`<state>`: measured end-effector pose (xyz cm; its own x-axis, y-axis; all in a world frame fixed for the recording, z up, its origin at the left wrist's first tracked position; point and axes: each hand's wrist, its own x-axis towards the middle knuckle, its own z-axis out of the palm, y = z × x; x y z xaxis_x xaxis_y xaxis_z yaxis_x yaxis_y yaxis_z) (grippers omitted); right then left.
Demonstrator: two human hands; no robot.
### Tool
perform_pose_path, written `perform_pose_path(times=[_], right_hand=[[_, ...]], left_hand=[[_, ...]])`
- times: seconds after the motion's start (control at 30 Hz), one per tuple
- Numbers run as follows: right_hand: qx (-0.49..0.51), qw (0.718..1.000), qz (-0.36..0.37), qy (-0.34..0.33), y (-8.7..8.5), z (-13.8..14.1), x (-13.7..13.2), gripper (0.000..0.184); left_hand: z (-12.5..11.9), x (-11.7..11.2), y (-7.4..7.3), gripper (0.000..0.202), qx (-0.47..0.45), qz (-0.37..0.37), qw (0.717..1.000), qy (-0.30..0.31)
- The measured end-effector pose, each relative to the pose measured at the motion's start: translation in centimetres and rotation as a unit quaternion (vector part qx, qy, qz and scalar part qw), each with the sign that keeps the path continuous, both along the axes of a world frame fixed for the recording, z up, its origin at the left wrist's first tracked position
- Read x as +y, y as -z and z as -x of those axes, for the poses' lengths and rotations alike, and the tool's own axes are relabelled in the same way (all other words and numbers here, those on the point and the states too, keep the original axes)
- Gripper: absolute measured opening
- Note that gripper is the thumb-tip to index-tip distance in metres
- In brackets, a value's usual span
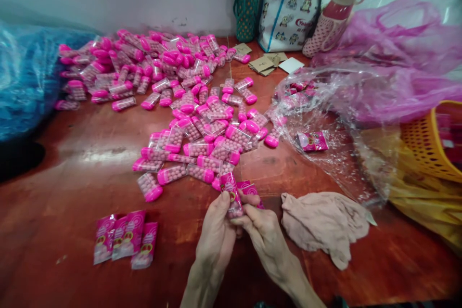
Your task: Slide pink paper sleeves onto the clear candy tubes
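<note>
Left hand (pixel 216 221) + right hand (pixel 264 225) pinching pink pack (pixel 231 192) over red table (pixel 72 178), right near bottom, likely for steadiness; underside grip hard to make out. Similar packs (pixel 133 235) off left, apart from bottle pile (pixel 198 148).

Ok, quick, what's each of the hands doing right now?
Left hand: closed, holding a pink pack, thumb along its side.
Right hand: closed, holding the same pack by its lower end.

On my remote feed, I observe the left hand (pixel 216 228) and right hand (pixel 266 226) holding one pink printed packet (pixel 231 190); pink-capped containers (pixel 199 148) lie heaped beyond, four similar packets (pixel 130 236) left, crumpled cloth (pixel 321 221) right.
</note>
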<state>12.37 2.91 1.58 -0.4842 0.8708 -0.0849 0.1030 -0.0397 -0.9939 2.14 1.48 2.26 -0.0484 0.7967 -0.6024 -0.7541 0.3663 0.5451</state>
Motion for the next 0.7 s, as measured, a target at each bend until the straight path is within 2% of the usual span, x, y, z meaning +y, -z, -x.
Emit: perform_pose_path(times=[0.27, 0.5, 0.7], right_hand=[[0.000, 1.000, 0.003, 0.015, 0.1, 0.3, -0.3, 0.029], [0.002, 0.998, -0.056, 0.024, 0.8, -0.1, -0.6, 0.036], [-0.054, 0.992, -0.093, 0.064, -0.4, 0.6, -0.4, 0.031]], left_hand=[[-0.3, -0.4, -0.1, 0.038, 0.032, -0.001, 0.999, 0.022], [-1.3, -0.8, -1.1, 0.022, 0.098, -0.045, 0.994, -0.025], [-1.8, -2.6, -2.0, 0.023, 0.153, -0.103, 0.982, -0.032]])
